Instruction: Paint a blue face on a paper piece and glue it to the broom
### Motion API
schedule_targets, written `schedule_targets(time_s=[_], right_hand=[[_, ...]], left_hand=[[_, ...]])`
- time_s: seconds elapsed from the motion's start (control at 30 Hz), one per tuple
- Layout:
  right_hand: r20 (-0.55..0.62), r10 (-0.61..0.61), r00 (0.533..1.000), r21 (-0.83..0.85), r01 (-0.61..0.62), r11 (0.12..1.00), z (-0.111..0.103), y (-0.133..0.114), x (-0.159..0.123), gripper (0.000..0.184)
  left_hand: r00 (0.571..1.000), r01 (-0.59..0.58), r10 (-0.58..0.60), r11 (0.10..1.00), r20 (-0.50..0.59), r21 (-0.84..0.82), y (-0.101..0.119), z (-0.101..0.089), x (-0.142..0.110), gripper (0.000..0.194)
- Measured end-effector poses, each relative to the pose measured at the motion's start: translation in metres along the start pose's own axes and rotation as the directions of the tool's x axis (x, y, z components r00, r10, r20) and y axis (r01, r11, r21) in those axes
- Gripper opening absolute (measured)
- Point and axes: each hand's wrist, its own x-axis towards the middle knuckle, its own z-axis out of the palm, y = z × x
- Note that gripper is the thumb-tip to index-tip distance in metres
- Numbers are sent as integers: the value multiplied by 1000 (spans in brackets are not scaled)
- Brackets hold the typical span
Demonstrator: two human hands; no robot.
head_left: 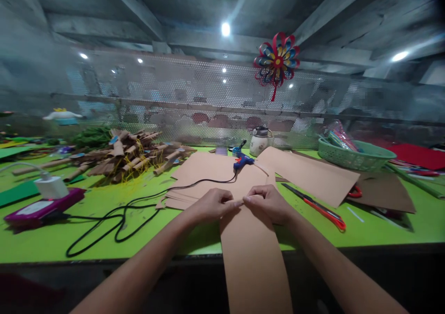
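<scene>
A long strip of brown kraft paper (255, 263) hangs over the table's front edge toward me. Both hands pinch its far end: my left hand (217, 203) and my right hand (267, 202) meet there, thumbs and fingertips close together. The held edge looks folded or rolled, though my fingers cover most of it. Beyond the hands, a blue glue gun (243, 160) rests on a stack of brown paper sheets (198, 168), its black cord (187, 184) running left.
Left are a purple power strip (43, 207) with a white plug (51, 186) and a pile of paper tubes (134, 154). Right are a red-handled cutter (318, 208), large paper sheets (309, 172) and a green basket (358, 155). A white bottle (260, 141) stands behind.
</scene>
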Motion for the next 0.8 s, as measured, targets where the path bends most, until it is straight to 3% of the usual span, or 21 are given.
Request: schedule_targets(time_s=[0.17, 0.37, 0.8], right_hand=[[6, 61, 998, 139, -61, 988, 1, 3, 0, 29], [35, 88, 996, 303, -94, 948, 2, 5, 0, 38], [101, 114, 988, 369, -144, 918, -5, 3, -2, 35]], left_hand=[[1000, -19, 19, 999, -6, -46, -2, -3, -1, 47], [996, -11, 29, 980, 87, -201, -4, -8, -2, 37], [983, 55, -8, 966, 183, -254, -11, -12, 0, 30]])
